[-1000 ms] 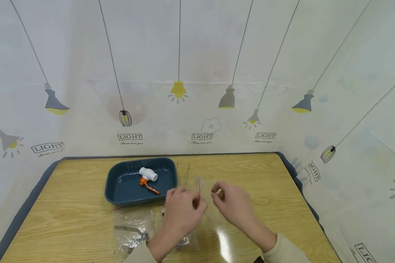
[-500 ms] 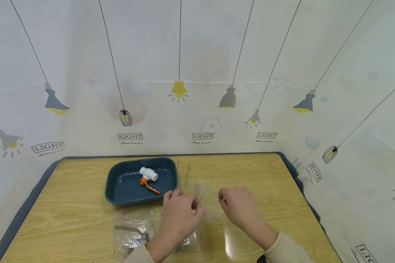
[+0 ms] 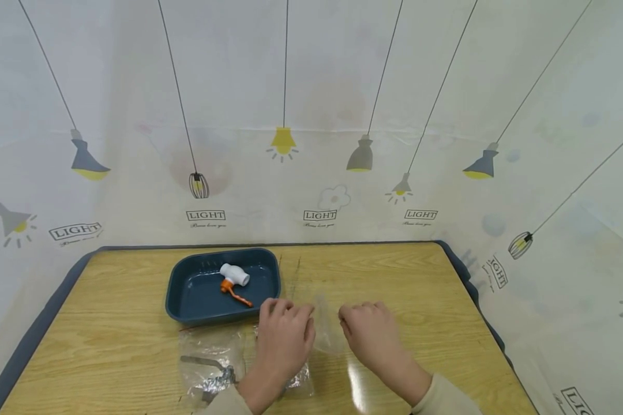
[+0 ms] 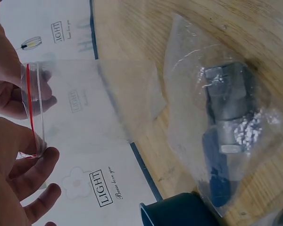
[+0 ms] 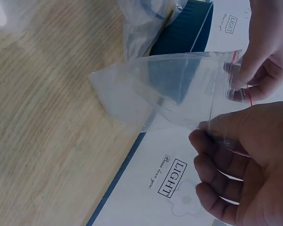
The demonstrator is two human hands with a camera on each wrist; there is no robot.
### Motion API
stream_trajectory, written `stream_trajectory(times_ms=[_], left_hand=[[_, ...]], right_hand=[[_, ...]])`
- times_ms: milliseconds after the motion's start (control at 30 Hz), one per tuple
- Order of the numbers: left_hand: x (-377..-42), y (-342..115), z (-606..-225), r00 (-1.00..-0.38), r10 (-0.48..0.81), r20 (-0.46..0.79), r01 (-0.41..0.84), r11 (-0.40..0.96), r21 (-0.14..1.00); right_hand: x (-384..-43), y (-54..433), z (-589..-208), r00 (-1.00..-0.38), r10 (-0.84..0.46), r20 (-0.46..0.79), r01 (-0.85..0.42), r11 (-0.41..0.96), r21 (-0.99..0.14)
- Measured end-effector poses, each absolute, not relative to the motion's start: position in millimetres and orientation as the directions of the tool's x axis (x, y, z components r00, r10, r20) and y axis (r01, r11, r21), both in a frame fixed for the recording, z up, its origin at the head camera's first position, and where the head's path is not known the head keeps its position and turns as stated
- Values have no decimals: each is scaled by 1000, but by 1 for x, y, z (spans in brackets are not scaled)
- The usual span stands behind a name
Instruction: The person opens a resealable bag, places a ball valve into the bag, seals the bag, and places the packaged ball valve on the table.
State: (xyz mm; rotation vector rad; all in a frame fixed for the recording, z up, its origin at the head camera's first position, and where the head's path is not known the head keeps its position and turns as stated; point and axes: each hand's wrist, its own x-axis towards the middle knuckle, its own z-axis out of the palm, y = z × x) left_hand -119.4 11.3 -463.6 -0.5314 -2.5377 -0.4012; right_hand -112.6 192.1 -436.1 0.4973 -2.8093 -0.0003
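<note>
A clear zip-lock bag (image 4: 99,99) with a red line along its zip hangs between both hands, and nothing shows inside it. My left hand (image 3: 285,337) pinches one end of its zip edge between thumb and fingers. The other end of that edge is pinched by my right hand (image 3: 372,337); in the right wrist view the bag's lower part (image 5: 115,94) drapes away from the fingers. Below my left hand lies a bagged metal valve with a blue handle (image 4: 217,165), mostly covered by that hand in the head view.
A dark blue tray (image 3: 173,288) holds a white ball valve (image 3: 235,274) with an orange lever (image 3: 240,297). In front of the tray lies another clear bag (image 3: 194,340) containing a metal piece with a grey lever (image 3: 202,362). A lamp-printed sheet (image 3: 311,173) rises behind the wooden table (image 3: 420,276).
The bag's zip edge has turned between the hands. My right hand moved right and down, then slightly back toward the left; the left fingers have shifted on the bag. Tray and bagged parts stayed put.
</note>
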Motion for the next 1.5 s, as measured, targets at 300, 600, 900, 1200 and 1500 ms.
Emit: stream_trajectory(times_ms=[300, 600, 900, 1200, 1500], left_hand=[[-123, 11, -471, -712, 287, 641, 466, 875, 127], [-122, 10, -471, -744, 268, 612, 444, 882, 154], [-123, 0, -478, -736, 227, 638, 436, 880, 189], [-122, -11, -488, -753, 192, 630, 416, 880, 228], [-120, -22, -491, -836, 168, 522, 350, 896, 272]], right_hand=[[-113, 195, -452, -804, -416, 424, -377, 909, 178], [-109, 187, -452, -783, -441, 439, -407, 897, 174], [-133, 170, -434, -767, -444, 464, -445, 888, 114], [-190, 144, -442, -742, -611, 275, -578, 792, 198], [-234, 99, -453, -723, -691, 16, -678, 713, 180]])
